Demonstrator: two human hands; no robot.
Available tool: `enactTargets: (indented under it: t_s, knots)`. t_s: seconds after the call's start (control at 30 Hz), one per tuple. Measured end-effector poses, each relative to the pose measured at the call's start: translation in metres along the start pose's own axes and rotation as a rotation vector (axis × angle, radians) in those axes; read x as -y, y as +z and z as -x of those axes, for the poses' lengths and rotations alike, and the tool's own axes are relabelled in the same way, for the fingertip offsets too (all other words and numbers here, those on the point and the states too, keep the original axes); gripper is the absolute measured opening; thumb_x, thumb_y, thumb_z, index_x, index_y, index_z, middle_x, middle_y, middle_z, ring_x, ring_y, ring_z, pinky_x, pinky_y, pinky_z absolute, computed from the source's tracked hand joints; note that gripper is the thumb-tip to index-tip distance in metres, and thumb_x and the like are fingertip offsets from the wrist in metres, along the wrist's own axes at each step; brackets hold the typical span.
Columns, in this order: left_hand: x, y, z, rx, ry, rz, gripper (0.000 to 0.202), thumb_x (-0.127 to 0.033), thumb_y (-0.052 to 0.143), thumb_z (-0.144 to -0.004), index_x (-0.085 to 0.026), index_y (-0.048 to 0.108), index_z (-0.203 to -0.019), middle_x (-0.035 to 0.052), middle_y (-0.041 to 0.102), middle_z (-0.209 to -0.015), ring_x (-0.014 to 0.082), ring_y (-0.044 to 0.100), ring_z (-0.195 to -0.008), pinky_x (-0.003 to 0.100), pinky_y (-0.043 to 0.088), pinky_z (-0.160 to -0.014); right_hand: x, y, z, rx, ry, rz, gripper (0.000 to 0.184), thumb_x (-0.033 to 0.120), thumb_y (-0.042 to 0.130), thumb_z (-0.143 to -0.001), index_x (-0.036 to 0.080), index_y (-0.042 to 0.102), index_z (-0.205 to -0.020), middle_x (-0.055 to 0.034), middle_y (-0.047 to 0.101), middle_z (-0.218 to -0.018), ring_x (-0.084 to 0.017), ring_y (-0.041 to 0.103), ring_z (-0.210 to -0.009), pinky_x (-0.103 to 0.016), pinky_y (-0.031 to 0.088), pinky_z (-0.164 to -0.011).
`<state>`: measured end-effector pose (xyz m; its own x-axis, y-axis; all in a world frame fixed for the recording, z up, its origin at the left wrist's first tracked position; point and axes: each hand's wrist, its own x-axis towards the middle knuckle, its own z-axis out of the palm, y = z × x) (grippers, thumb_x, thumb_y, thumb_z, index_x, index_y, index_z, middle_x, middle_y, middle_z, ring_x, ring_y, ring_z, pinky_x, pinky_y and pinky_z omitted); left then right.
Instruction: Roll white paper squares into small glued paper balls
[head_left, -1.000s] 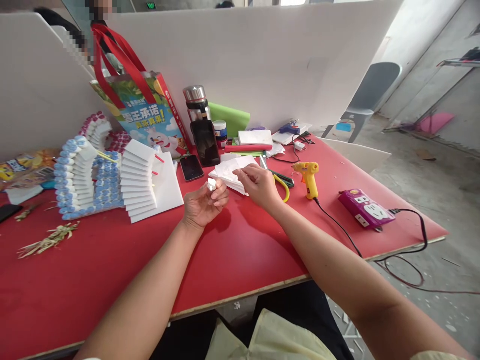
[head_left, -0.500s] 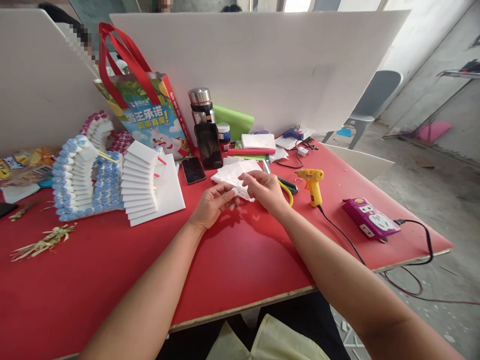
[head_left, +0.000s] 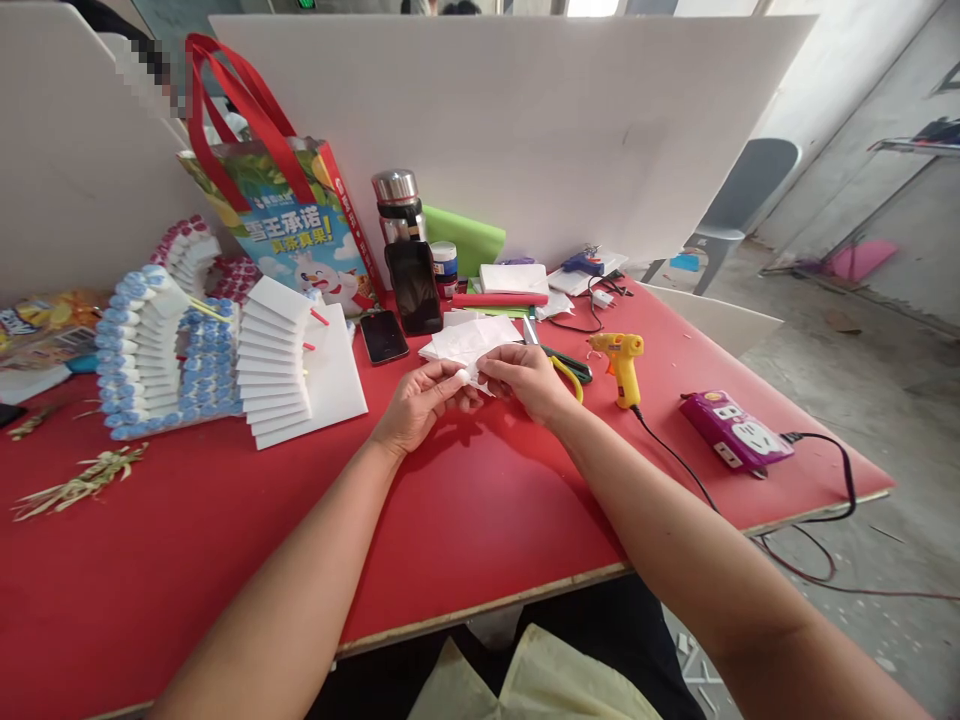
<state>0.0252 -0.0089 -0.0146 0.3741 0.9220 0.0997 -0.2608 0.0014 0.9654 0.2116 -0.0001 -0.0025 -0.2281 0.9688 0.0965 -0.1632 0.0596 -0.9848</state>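
Observation:
Both my hands meet above the red table (head_left: pixel 465 500), just in front of a stack of white foam pieces (head_left: pixel 474 340). My left hand (head_left: pixel 420 405) pinches a small white foam piece (head_left: pixel 463 377) between thumb and fingers. My right hand (head_left: pixel 529 380) is closed on the same small piece from the other side, its fingertips touching those of the left hand. The piece is mostly hidden by the fingers.
A white foam stair model with blue caps (head_left: pixel 217 360) stands at the left. Behind are a printed bag (head_left: pixel 292 225), a steel flask (head_left: pixel 397 205), two phones (head_left: pixel 412 285), green-yellow scissors (head_left: pixel 566 365). A yellow glue gun (head_left: pixel 621 362) and purple power strip (head_left: pixel 739 432) lie right.
My left hand turned over from palm-up and moved right to meet my right hand, which came off the foam stack. Both now hold the small white piece together.

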Motion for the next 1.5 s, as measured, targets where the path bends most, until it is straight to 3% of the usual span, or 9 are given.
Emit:
enactTargets:
  t_s: [0.43, 0.87, 1.5]
  knots:
    - [0.006, -0.002, -0.005, -0.011, 0.000, 0.010, 0.025, -0.034, 0.077, -0.081, -0.015, 0.072, -0.095, 0.0060, 0.072, -0.078, 0.0134, 0.064, -0.066, 0.025, 0.049, -0.065, -0.002, -0.001, -0.004, -0.139, -0.022, 0.018, 0.026, 0.037, 0.067, -0.078, 0.014, 0.064, -0.068, -0.0002, 0.061, -0.060, -0.005, 0.041, -0.039, -0.022, 0.027, -0.040]
    - [0.010, -0.003, -0.005, 0.054, -0.029, -0.049, 0.025, -0.035, 0.072, -0.085, -0.014, 0.070, -0.099, 0.0081, 0.072, -0.082, 0.0149, 0.065, -0.070, 0.025, 0.049, -0.064, -0.012, 0.001, -0.006, -0.140, -0.045, 0.138, 0.024, 0.037, 0.064, -0.078, 0.017, 0.060, -0.065, 0.0013, 0.059, -0.053, -0.008, 0.045, -0.043, -0.023, 0.032, -0.045]
    - [0.007, -0.005, -0.004, -0.031, 0.001, 0.021, 0.022, -0.032, 0.075, -0.083, -0.015, 0.072, -0.096, 0.0050, 0.070, -0.078, 0.0140, 0.065, -0.069, 0.024, 0.046, -0.061, -0.013, 0.005, -0.004, -0.141, -0.061, 0.339, 0.028, 0.042, 0.059, -0.082, 0.017, 0.061, -0.067, 0.0027, 0.054, -0.050, -0.010, 0.044, -0.047, -0.025, 0.031, -0.048]
